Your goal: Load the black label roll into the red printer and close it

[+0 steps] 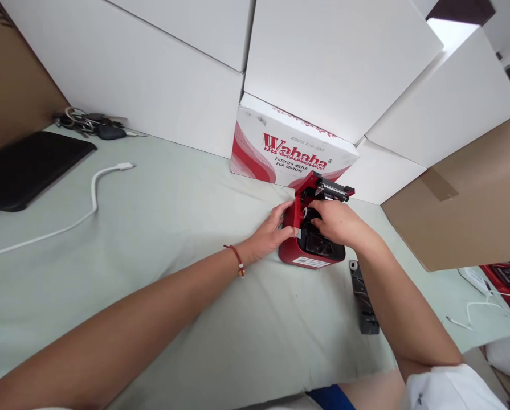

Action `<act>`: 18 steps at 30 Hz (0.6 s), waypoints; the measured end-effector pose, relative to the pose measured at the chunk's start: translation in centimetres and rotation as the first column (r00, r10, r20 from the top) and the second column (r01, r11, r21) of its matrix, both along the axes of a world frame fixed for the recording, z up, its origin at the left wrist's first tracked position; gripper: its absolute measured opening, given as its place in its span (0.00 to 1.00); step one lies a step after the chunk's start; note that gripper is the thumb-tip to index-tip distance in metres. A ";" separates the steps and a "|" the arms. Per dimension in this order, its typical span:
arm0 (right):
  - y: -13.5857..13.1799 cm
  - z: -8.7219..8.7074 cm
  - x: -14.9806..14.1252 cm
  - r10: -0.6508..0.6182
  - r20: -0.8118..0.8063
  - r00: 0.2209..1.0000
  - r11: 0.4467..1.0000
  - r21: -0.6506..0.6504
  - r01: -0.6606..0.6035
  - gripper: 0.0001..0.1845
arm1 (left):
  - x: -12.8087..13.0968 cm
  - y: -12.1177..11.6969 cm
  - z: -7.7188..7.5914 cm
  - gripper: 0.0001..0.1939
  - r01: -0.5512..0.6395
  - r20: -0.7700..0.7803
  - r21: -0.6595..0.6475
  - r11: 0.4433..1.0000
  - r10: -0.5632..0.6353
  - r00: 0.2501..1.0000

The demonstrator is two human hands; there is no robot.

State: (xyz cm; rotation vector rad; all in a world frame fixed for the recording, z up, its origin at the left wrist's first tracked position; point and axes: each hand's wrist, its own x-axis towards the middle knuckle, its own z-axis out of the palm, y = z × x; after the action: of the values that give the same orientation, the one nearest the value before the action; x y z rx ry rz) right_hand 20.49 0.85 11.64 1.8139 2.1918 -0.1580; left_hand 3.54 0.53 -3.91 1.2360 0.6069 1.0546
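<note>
A red and black printer (310,259), its hinged lid (331,189) raised, stands on the cloth-covered table. My left hand (274,233) grips its left side, with the thumb over the rim near a small grey tab. Inside the black compartment, the fingers of my right hand (334,219) are closed around what looks like a small roll (305,212) with a pale ring-shaped end; most of it is hidden by the fingers. Beside the printer, under my right forearm, lie dark wrapped rolls (363,299), one showing a white core.
Behind the printer stands a white and red water carton (289,148) against white boxes (173,68). A white cable (94,193), keys (92,122) and a black flat device (32,165) lie at left. At right are a brown cardboard panel (464,199) and another white cable (468,310).
</note>
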 end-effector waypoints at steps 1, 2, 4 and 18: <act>0.2 -0.2 -0.1 0.008 -0.008 1.000 1.000 0.003 -0.008 0.24 | 0.0 0.1 -0.1 0.43 -0.001 -0.004 0.000 1.000 0.001 1.000; 0.4 -0.4 -0.1 0.015 -0.011 1.000 1.000 0.008 -0.015 0.24 | 0.1 0.1 -0.3 0.43 0.000 -0.009 -0.001 1.000 0.000 1.000; 0.4 -0.8 0.1 0.029 -0.049 0.998 0.999 0.030 -0.028 0.24 | 0.1 0.2 -0.4 0.44 0.001 -0.014 0.000 1.000 -0.001 1.000; -13.3 -10.5 4.1 0.542 -0.277 0.793 0.565 0.819 -0.100 0.34 | -0.6 -1.0 1.8 0.40 0.022 -0.010 -0.052 0.998 -0.023 1.000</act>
State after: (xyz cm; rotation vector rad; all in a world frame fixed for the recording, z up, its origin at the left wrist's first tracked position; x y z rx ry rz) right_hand 24.62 -12.49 1.19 1.7649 3.3378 0.5745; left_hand 2.95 -0.43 -2.06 1.2013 0.6236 1.0080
